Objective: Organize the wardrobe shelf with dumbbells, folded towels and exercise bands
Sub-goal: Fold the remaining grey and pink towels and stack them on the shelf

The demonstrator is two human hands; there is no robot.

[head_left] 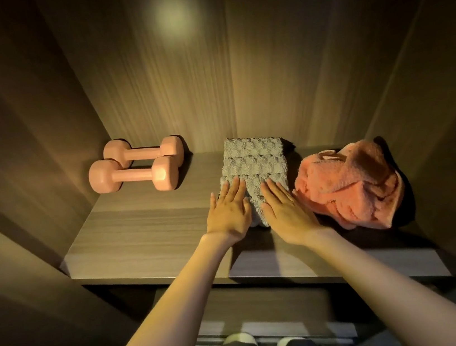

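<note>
**Both hands flat on the folded grey towel**

The grey towel lies folded in a narrow strip in the middle of the shelf. Its long axis runs from the shelf's front towards the back panel, and its far end sits close to that panel. Its near end lies under both hands: the left hand covers the near left corner and the right hand the near right. The fingers are straight and spread, laid flat on the cloth, gripping nothing, and they point along the towel towards the back.

Just beside the right hand sits a crumpled orange towel, unfolded, close to the grey one's right edge. Well apart on the left, two pink dumbbells lie side by side near the back corner, their handles running left to right, across the grey towel's line.
</note>
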